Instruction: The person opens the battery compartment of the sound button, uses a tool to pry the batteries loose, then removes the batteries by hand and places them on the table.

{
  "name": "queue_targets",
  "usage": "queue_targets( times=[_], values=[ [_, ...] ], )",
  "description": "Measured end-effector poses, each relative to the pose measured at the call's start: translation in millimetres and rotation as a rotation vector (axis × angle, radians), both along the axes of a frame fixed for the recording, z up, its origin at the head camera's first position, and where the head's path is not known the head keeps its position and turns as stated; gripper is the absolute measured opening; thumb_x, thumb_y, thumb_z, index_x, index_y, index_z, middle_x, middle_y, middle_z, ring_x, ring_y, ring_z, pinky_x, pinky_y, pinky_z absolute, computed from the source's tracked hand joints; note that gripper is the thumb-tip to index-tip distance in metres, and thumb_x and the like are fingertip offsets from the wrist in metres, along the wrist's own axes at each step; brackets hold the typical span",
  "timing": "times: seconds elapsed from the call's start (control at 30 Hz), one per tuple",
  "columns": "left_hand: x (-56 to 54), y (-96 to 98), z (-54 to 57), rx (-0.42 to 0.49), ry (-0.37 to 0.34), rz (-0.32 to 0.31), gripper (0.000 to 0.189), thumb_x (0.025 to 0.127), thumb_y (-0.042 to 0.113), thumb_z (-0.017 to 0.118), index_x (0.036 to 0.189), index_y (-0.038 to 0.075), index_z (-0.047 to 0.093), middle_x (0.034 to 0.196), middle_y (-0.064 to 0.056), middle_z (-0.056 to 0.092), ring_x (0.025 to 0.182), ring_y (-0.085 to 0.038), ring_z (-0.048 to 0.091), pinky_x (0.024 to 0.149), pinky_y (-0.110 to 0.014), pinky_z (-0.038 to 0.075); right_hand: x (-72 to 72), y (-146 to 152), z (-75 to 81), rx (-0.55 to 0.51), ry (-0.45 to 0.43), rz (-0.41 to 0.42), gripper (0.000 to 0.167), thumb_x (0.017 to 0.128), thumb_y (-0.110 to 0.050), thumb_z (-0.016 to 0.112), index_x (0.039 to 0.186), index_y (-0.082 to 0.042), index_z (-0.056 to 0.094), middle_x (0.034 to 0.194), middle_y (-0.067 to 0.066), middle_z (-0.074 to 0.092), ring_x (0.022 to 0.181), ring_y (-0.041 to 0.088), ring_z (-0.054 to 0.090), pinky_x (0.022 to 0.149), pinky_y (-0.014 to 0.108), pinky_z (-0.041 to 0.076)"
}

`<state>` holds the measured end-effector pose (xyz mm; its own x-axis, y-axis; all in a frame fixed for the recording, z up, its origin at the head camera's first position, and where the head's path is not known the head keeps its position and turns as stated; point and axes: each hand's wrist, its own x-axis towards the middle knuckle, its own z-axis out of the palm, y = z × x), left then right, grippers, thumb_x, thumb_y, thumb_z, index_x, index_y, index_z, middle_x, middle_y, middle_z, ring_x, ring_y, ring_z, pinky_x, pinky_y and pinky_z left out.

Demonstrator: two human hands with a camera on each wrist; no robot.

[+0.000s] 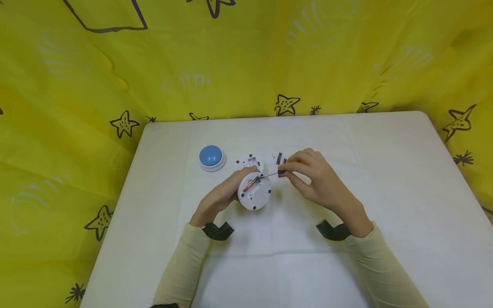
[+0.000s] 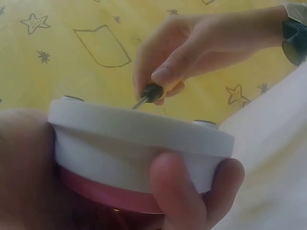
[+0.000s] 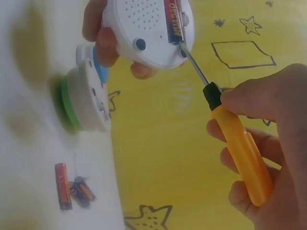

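My left hand (image 1: 227, 188) grips a round white device with a red base (image 2: 110, 194), its underside turned up. That underside (image 1: 256, 196) has speaker holes, dark rubber feet and an uncovered slot holding a battery (image 3: 173, 19). In my right hand (image 1: 319, 177) is a screwdriver (image 3: 242, 153) with a yellow handle and black collar. Its metal tip touches the end of the battery in the slot, as the right wrist view shows. From the left wrist, the device's side hides the tip.
A blue-topped white push button (image 1: 211, 156) stands at the back left. Behind the held device lies a second white one with a green base (image 3: 72, 103), its underside showing. Several loose batteries (image 3: 62, 187) lie beside it on the white table (image 1: 385, 171). A yellow patterned curtain (image 1: 246, 64) hangs behind.
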<state>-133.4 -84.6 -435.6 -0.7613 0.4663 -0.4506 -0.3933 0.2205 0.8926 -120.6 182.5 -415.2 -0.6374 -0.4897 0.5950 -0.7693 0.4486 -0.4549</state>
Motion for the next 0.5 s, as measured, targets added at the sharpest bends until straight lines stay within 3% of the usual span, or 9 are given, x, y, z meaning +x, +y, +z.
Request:
queue_targets(
  times=[0.27,0.5],
  values=[
    [-0.2,-0.8,-1.0,0.040,-0.040,-0.018,0.061,0.105,0.053,0.038,0.138,0.006,0.057,0.108,-0.004,0.067,0.097,-0.016,0.063,0.082,-0.033,0.053,-8.7,4.2,-12.9,-0.063,-0.109,0.055,0.034,0.082,0.008,0.081,0.110,-0.011,0.080,0.101,0.001,0.072,0.102,0.017,0.058,0.090,0.022,0.043],
    [-1.7,-1.5,-3.3,0.113,-0.095,-0.029,0.060,0.105,0.052,0.039,0.135,0.003,0.055,0.093,0.004,0.069,0.086,-0.011,0.066,0.078,-0.029,0.055,-13.6,7.0,-24.0,-0.120,-0.261,0.090,0.031,0.087,0.008,0.076,0.111,-0.012,0.080,0.106,0.001,0.072,0.107,0.010,0.059,0.095,0.016,0.045]
  ],
)
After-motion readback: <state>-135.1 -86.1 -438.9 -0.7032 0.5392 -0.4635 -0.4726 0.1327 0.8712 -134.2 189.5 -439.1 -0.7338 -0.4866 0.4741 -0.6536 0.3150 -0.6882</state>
